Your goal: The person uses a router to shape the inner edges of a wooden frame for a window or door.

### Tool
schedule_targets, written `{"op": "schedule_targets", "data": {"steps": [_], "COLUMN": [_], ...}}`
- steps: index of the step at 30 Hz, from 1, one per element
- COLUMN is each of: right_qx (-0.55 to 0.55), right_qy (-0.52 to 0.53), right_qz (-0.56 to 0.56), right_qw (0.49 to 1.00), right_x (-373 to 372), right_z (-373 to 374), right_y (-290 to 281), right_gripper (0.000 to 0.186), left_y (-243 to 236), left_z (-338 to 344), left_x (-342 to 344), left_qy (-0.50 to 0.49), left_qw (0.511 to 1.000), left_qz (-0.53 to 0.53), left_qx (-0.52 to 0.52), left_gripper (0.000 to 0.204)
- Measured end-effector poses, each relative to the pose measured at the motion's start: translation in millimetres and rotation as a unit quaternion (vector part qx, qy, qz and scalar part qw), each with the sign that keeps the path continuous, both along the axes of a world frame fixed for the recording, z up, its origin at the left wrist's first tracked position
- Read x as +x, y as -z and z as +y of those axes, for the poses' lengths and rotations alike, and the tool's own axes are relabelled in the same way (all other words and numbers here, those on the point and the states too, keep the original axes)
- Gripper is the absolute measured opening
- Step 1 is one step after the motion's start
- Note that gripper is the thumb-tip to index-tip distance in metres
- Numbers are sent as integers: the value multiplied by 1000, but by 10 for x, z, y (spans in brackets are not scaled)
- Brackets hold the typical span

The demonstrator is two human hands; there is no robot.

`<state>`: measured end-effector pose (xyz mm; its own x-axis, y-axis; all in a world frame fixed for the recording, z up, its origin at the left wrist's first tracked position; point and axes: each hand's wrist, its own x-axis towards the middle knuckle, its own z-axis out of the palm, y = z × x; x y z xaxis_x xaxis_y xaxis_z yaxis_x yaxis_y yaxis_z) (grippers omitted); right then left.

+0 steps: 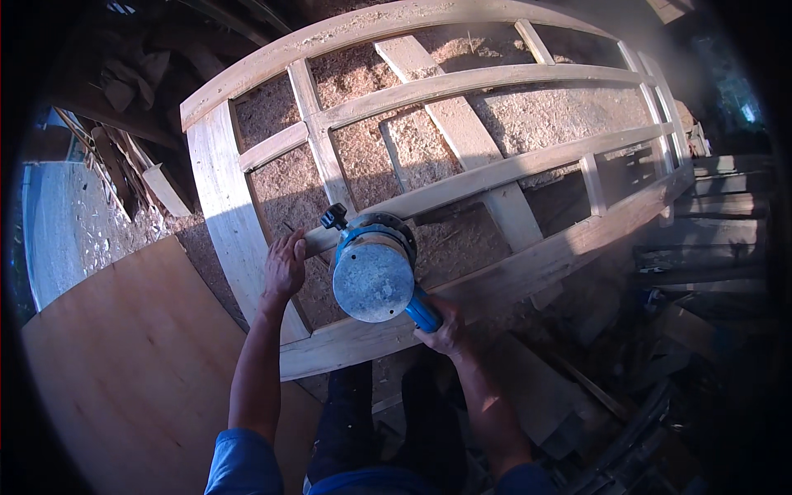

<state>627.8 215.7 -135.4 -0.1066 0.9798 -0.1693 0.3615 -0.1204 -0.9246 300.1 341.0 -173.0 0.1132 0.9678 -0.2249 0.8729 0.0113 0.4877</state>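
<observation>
A blue power router (373,280) with a round, scuffed metal top stands over a rail of a large wooden door frame (219,190), near its left end. My right hand (445,326) is wrapped round the router's blue handle (422,309). On the opposite side of the tool sticks out a black knob (334,216). Just left of that knob, my left hand (285,262) has its fingers bent over the end of the rail, gripping the frame. Its fingertips are partly hidden. The router's bit and underside are out of sight.
Wood shavings (355,74) cover the ground under the frame, and a slanting plank (454,124) lies beneath it. A brown plywood sheet (148,355) is at the lower left. Scrap wood (157,186) lies to the left; stacked boards (709,231) stand at the right.
</observation>
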Motion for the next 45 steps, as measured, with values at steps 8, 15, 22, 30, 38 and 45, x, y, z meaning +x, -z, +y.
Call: {"op": "schedule_targets", "data": {"steps": [8,15,22,30,38,45], "right_qx": [21,9,-17,-24,-42,-36], "right_qy": [38,46,59,74,91,105], "right_qz": [19,4,-3,16,36,42], "right_qw": [999,999,998,997,994,993], "right_x": [-119,-241,-272,-359,-433,-528], "right_z": [27,62,-30,-41,-20,25], "right_y": [11,-26,46,53,-2,-65], "right_gripper": [27,28,40,41,40,36], "left_y": [-25,-17,-35,-42,-14,149], "left_z": [27,27,63,70,89,91], "left_x": [-18,-85,-44,-46,-56,-239], "left_qy": [16,11,21,28,29,81], "left_qw": [1000,1000,999,999,999,996], "left_qz": [2,-7,-1,-6,-4,19], "left_qx": [2,-17,-30,-23,-31,-17], "left_gripper": [39,41,41,40,40,41]}}
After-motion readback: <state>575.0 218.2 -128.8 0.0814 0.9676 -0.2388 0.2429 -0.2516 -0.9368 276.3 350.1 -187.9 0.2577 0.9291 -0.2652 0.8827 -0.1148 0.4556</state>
